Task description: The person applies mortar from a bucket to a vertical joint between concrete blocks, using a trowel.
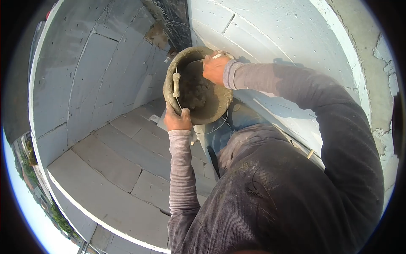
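A mortar-caked bucket (216,111) is tipped so that its mouth faces me. Wet grey mortar (195,94) lies inside it. My left hand (178,120) is closed on the near left rim, thumb over the edge. The bucket's wire handle, with a pale grip (176,84), lies across the left side of the mouth. At the upper right of the mouth, my right hand (215,67) is wrapped round the handle of what looks like a trowel (195,65); its blade reaches into the bucket and is mostly hidden.
Pale block walls rise on the left (84,80) and on the right (270,38), with a dark post (173,21) between them at the back. Below the bucket, another block wall (127,169) curves past my left arm. Greenery and sky show at the far left edge.
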The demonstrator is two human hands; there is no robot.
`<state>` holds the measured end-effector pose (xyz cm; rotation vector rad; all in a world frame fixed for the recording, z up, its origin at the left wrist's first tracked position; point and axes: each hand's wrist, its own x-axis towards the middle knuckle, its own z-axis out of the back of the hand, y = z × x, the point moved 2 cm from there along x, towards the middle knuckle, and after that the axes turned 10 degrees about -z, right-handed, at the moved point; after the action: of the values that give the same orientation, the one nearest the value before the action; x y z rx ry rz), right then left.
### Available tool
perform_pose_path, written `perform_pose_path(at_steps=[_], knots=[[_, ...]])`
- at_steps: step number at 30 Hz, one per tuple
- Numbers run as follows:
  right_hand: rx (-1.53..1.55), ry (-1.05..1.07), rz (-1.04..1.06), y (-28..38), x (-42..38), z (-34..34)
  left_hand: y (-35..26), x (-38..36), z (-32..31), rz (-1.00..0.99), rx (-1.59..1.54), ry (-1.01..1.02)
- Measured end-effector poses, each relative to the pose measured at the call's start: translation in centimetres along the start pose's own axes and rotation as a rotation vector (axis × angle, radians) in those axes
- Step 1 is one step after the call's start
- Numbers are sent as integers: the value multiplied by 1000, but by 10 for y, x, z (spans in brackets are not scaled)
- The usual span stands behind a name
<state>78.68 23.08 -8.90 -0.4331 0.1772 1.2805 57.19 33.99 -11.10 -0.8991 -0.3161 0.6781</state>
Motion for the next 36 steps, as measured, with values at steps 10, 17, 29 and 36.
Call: perform_pose_path(at_steps=[10,17,29,36], knots=[[390,347,62,-10,-48,-36,-25,-22,6,-81,-8,113],[692,438,-204,21,-65,-66,4,-62,19,-27,-75,63],[588,271,-178,41,-54,-54,-10,-47,6,-41,65,43],[839,195,-296,60,-73,-87,0,-43,22,-33,46,57]])
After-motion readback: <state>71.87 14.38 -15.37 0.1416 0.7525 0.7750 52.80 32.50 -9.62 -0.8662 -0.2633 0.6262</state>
